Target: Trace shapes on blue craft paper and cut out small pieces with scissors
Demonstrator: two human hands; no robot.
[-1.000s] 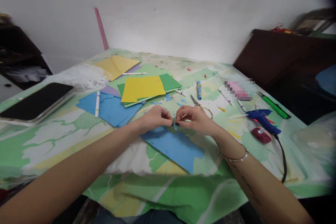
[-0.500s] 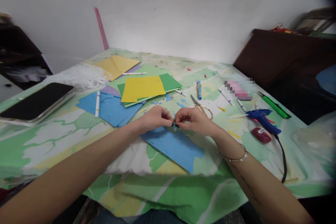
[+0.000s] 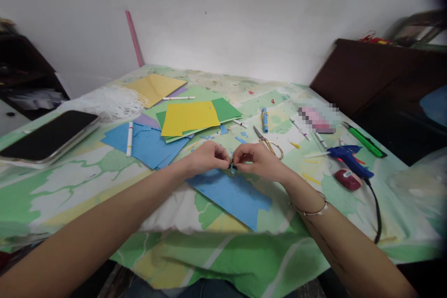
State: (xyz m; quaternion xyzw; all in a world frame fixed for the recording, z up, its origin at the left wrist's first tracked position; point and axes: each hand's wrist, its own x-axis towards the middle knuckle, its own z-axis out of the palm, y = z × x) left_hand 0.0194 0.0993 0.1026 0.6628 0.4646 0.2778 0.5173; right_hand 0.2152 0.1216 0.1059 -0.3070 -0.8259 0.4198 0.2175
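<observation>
My left hand (image 3: 211, 156) and my right hand (image 3: 252, 160) meet at the middle of the table, fingertips pinched together. Between them is a small light-blue piece (image 3: 233, 168), mostly covered by the fingers; its exact shape is hard to make out. Just below lies a blue foam sheet (image 3: 232, 198) with a notched right edge. Beyond my right hand rest gold-handled scissors (image 3: 268, 143), blades pointing away to the left. Small blue scraps (image 3: 240, 139) are scattered past the fingertips. A blue roll with a yellow band (image 3: 265, 120) stands farther back.
At right lie a blue glue gun (image 3: 351, 160) with a cord, a dark red object (image 3: 348, 179) and a green utility knife (image 3: 366, 142). Yellow and green sheets (image 3: 190, 118), blue sheets (image 3: 150, 146), a marker (image 3: 130, 139), white cord (image 3: 111, 102) and a phone (image 3: 50, 135) occupy the left.
Almost nothing differs. Both hands keep their pinch in the same spot, with only a slight shift of the fingers and right forearm.
</observation>
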